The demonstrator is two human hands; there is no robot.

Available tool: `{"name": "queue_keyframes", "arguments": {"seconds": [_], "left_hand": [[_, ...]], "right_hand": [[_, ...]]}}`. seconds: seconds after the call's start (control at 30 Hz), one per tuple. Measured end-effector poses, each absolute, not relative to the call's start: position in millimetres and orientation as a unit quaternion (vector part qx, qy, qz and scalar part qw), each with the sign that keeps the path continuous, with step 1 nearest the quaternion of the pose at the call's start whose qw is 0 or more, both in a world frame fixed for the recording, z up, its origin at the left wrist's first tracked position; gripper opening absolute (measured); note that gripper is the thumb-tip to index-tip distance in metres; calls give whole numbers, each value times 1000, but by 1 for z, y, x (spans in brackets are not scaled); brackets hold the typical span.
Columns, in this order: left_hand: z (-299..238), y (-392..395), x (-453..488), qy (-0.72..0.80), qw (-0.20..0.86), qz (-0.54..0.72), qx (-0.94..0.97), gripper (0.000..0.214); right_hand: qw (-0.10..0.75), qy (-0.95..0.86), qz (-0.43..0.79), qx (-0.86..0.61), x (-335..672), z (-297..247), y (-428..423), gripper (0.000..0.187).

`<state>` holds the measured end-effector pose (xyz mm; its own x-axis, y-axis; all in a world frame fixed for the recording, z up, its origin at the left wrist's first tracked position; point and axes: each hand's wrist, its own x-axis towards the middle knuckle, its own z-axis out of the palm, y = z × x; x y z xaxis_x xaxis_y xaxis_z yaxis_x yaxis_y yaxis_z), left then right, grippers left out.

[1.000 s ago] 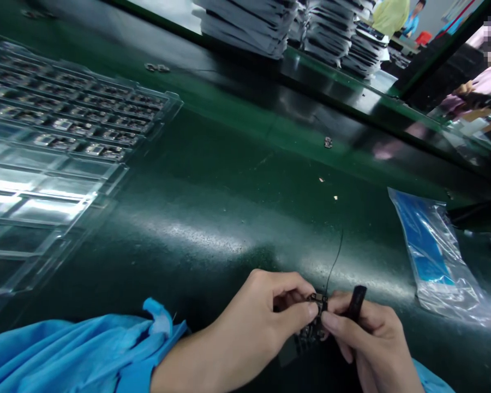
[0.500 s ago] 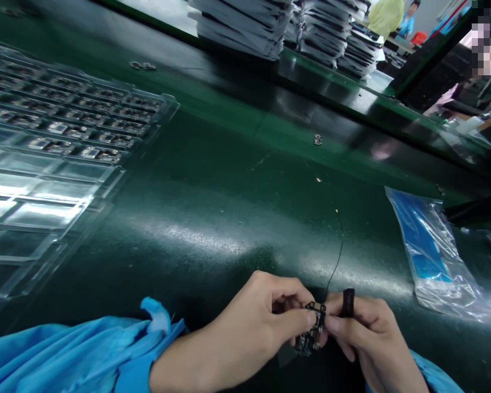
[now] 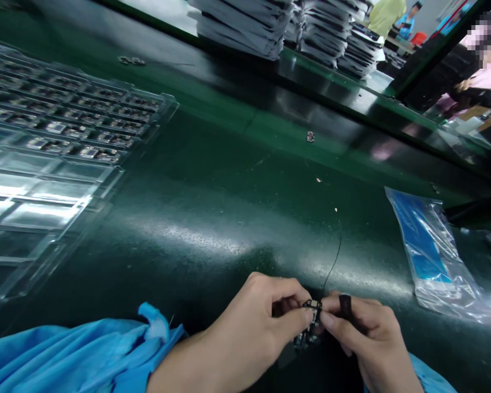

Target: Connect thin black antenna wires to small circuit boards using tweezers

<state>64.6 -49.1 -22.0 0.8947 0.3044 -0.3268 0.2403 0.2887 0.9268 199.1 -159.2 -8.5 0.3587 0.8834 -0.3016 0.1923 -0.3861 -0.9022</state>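
A small circuit board (image 3: 312, 312) is pinched between the thumb and fingers of my left hand (image 3: 257, 322), tilted up above the bench. Its lower part lies in shadow and is hard to make out. My right hand (image 3: 372, 333) is closed against the board's right edge, thumb and forefinger pinched at the root of a thin black wire (image 3: 336, 256). That wire curves up and away over the bench; its near end is hidden by the fingertips. A black band (image 3: 345, 307) is around a finger of my right hand.
Clear plastic trays (image 3: 118, 169) at left hold rows of circuit boards. A plastic bag (image 3: 429, 245) with blue contents lies at right. Beyond are a loose small board (image 3: 310, 137), a shelf with stacked grey sheets (image 3: 245, 27), and people in the background.
Both hands have shifted slightly up and left with the board, still pinching. The thin wire has swung a little left. A person at the upper right has moved.
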Motion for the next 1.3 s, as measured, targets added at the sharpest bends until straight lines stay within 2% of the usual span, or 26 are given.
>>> {"name": "queue_keyframes", "arguments": {"seconds": [0.33,0.53,0.63,0.77,0.87,1.1,1.3], "left_hand": [[-21,-58,69,230,662,72,710,24],[-23,-64,66,226,660,80,712,23],[-22,-61,66,243,687,70,681,23],[-19,-53,69,263,791,38,551,16],[-18,-49,71,248,837,22,486,14],[-19,-48,70,239,872,2,428,15],[-19,-48,70,241,858,-8,453,15]], "right_hand": [[400,-510,283,-707,196,-14,-161,16],[419,-514,227,-713,189,-18,-163,14],[431,-478,275,-714,191,-17,-161,16],[438,-352,432,-706,198,-10,-157,25],[455,-253,501,-691,200,-4,-155,19],[462,-236,532,-669,201,-1,-153,20],[454,-248,523,-677,201,-3,-154,18]]}}
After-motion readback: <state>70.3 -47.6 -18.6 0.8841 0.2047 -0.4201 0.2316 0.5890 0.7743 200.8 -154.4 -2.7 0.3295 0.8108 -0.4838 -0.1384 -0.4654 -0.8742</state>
